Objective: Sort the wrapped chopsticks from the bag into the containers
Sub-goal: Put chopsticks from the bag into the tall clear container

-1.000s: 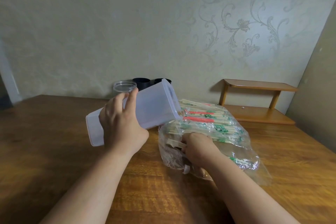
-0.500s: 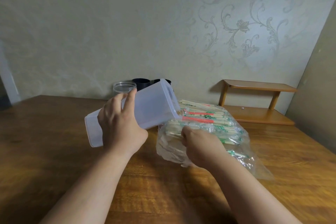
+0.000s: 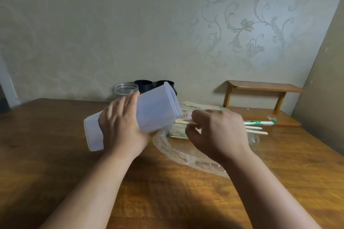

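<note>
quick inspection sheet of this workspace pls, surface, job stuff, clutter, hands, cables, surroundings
surface: wooden table, brown grain.
job's things: translucent container tilted, mouth towards the wrapped chopsticks; clear bag lying on the table with more of them in it.
clutter: clear jar and two black cups by the back wall; wooden shelf at the far right.
grippers: left hand grips the container; right hand pinches a few wrapped chopsticks near the container's mouth.
cables: nothing seen.
surroundings: pale patterned wall.
</note>
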`<action>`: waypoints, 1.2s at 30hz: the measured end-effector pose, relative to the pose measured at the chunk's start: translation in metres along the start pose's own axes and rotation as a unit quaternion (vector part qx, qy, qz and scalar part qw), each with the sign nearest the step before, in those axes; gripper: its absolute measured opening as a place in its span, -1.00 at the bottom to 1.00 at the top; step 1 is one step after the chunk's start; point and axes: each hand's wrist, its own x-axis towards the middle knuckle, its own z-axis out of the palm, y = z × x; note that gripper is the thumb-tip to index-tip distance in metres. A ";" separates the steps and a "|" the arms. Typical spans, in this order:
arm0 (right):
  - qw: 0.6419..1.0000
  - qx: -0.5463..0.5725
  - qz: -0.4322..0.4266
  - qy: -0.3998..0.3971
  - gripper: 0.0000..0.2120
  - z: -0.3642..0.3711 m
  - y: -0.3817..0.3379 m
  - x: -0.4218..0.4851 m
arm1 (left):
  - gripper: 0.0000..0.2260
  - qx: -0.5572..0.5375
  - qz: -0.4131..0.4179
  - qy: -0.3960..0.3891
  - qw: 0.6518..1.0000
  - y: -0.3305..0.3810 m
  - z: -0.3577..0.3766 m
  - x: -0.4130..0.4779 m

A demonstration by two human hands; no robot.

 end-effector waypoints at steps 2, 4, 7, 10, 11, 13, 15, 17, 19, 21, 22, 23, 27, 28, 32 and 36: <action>0.994 0.027 -0.024 0.107 -0.75 -0.003 0.003 0.000 | -0.14 -0.002 -0.009 0.002 1.000 0.001 0.000 0.000; 0.981 0.041 -0.046 0.182 -0.68 -0.004 0.005 -0.001 | -0.16 -0.004 -0.002 0.014 1.000 0.002 -0.001 0.000; 0.972 0.044 -0.056 0.225 -0.75 0.001 0.006 -0.004 | -0.18 -0.003 0.000 0.011 1.000 0.003 0.000 0.000; 0.974 0.032 -0.034 0.220 -0.81 0.007 0.007 -0.004 | -0.17 0.005 0.001 0.007 1.000 0.002 0.001 0.000; 0.974 0.035 -0.021 0.222 -0.79 0.009 0.008 -0.004 | -0.16 0.007 0.001 0.005 1.000 0.002 0.001 0.000; 0.971 0.061 0.006 0.233 -0.71 0.010 0.009 -0.004 | -0.16 0.006 -0.002 0.003 1.000 0.001 0.001 0.000; 0.964 0.092 0.031 0.246 -0.57 0.010 0.008 -0.004 | -0.15 0.003 -0.002 0.003 1.000 0.002 0.000 -0.001; 0.957 0.114 0.053 0.261 -0.51 0.011 0.007 -0.004 | -0.15 0.007 0.007 0.007 1.000 0.001 0.001 -0.001; 0.942 0.167 0.081 0.279 -0.53 0.014 0.006 -0.005 | -0.15 0.014 0.019 0.011 1.000 -0.001 0.003 -0.001; 0.922 0.230 0.096 0.297 -0.54 0.016 0.004 -0.006 | -0.15 0.015 0.027 0.012 0.999 -0.003 0.004 -0.001; 0.913 0.249 0.105 0.305 -0.53 0.017 0.003 -0.006 | -0.15 0.015 0.027 0.012 0.999 -0.003 0.005 -0.001; 0.906 0.267 0.119 0.308 -0.53 0.019 0.002 -0.007 | -0.16 0.014 0.025 0.013 0.999 -0.003 0.005 -0.001; 0.873 0.358 0.198 0.266 -0.62 0.026 -0.006 -0.008 | -0.15 0.010 0.020 0.015 1.000 -0.002 0.005 -0.001; 0.864 0.378 0.223 0.246 -0.66 0.026 -0.008 -0.008 | -0.14 0.009 0.019 0.013 1.000 -0.002 0.004 -0.001; 0.800 0.469 0.333 0.169 -0.81 0.027 -0.009 -0.002 | -0.08 -0.005 0.024 0.001 1.000 -0.002 0.002 0.001; 0.736 0.531 0.398 0.135 -0.79 0.030 -0.003 0.000 | -0.07 -0.019 0.056 0.007 0.998 -0.001 0.004 0.001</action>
